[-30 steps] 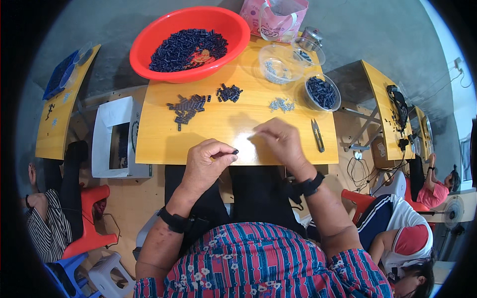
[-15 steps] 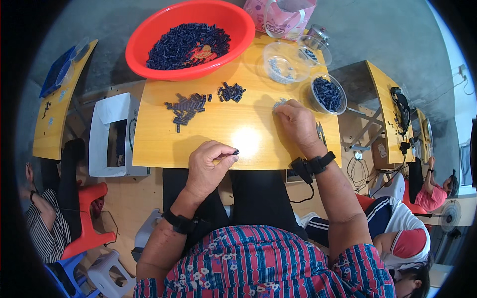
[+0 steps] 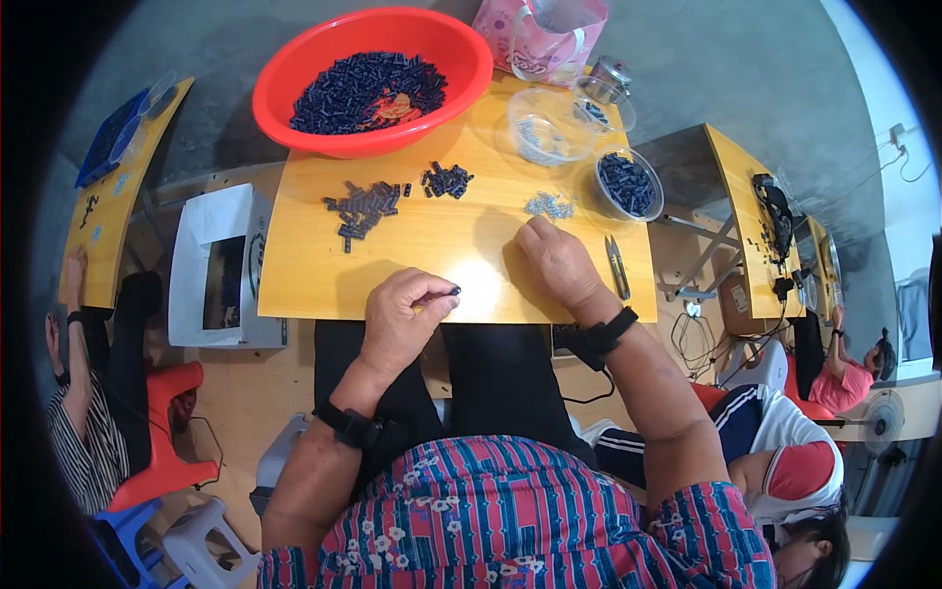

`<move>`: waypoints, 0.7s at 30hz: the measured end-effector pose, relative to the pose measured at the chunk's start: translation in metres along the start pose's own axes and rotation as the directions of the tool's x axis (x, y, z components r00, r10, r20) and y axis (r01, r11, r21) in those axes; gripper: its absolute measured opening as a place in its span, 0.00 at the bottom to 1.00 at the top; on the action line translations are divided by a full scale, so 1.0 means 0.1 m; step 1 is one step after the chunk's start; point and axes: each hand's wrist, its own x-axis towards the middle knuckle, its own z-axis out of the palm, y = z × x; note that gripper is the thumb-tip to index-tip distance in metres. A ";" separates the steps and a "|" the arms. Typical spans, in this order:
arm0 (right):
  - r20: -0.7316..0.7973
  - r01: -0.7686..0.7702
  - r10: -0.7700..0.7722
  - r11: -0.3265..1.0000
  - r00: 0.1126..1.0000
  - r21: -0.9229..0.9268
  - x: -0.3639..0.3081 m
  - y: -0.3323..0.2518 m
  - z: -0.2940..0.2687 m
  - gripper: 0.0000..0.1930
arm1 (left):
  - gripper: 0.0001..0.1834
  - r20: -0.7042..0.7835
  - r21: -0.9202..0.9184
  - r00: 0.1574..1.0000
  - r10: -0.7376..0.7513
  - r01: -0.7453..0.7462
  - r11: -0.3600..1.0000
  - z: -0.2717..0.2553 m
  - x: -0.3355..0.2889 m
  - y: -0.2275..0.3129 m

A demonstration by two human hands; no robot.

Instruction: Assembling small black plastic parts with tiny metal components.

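Near the front edge of the table, my left hand (image 3: 404, 312) pinches a small black cylindrical piece (image 3: 454, 291) between thumb and forefinger. To its right, my right hand (image 3: 563, 263) has its fingertips pressed together low over the tabletop; whatever they hold is hidden or too small to make out. Just beyond that hand lies a little pile of tiny silvery metal parts (image 3: 549, 205). Farther off to the left are two heaps of dark pieces, a larger one (image 3: 365, 207) and a smaller one (image 3: 447, 181).
A red basin (image 3: 471, 74) of black pieces stands at the back left. At the right are a tub of dark pieces (image 3: 628, 185), a clear tub (image 3: 540, 123), and thread snips (image 3: 616, 267). A pink bag (image 3: 549, 44) stands behind. An open white box (image 3: 191, 285) sits left of the table.
My right hand has left the pile of silvery parts, coming left and nearer to me. My left hand keeps its black piece. The whole view has shifted slightly.
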 end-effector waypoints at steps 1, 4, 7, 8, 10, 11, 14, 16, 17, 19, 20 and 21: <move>-0.020 0.035 -0.035 0.999 0.999 0.009 -0.01 -0.01 0.00 0.08 | 0.05 -0.001 -0.001 1.000 0.004 -0.004 1.000 0.00 0.00 0.01; -0.003 0.050 -0.050 0.999 0.999 -0.012 -0.04 -0.06 0.02 0.07 | 0.05 -0.017 0.033 1.000 0.014 -0.014 0.999 0.00 -0.01 0.00; -0.019 0.099 -0.098 0.992 0.995 0.074 -0.01 -0.08 0.05 0.05 | 0.05 -0.006 0.028 1.000 -0.002 0.002 1.000 -0.02 -0.03 -0.03; -0.035 0.084 -0.081 0.992 0.996 0.098 0.01 -0.08 0.03 0.04 | 0.05 -0.005 0.075 1.000 0.028 -0.027 0.997 -0.02 -0.01 -0.02; -0.128 0.011 0.029 0.953 0.991 0.301 0.04 -0.14 -0.04 0.03 | 0.05 -0.012 0.118 0.998 0.063 -0.061 0.991 0.00 0.02 -0.02; -0.087 -0.063 0.107 0.912 0.990 0.405 0.05 -0.15 -0.06 0.07 | 0.05 -0.020 0.127 0.999 0.050 -0.047 0.991 0.01 0.03 -0.03; -0.002 -0.141 0.200 0.696 0.980 0.704 0.06 -0.34 -0.05 0.09 | 0.05 -0.009 0.062 1.000 0.025 -0.024 0.998 0.05 0.03 -0.05; 0.224 -0.297 0.276 0.256 0.934 0.920 0.10 -0.47 -0.01 0.10 | 0.05 -0.013 0.068 1.000 0.015 -0.014 0.998 0.04 0.03 -0.05; 0.229 -0.299 0.273 0.251 0.934 0.921 0.13 -0.52 -0.01 0.10 | 0.05 -0.011 0.069 1.000 0.015 -0.014 0.998 0.03 0.02 -0.04; 0.215 -0.258 0.238 0.168 0.947 0.952 0.18 -0.59 -0.06 0.12 | 0.05 -0.015 0.090 1.000 0.013 -0.011 0.996 0.04 0.01 -0.04; 0.217 -0.260 0.237 0.166 0.947 0.951 0.19 -0.60 -0.07 0.12 | 0.05 -0.018 0.109 1.000 0.016 -0.014 0.994 0.04 0.01 -0.05; 0.239 -0.273 0.204 0.161 0.949 0.948 0.20 -0.61 -0.08 0.14 | 0.05 -0.019 0.109 1.000 0.013 -0.011 0.994 0.04 0.01 -0.05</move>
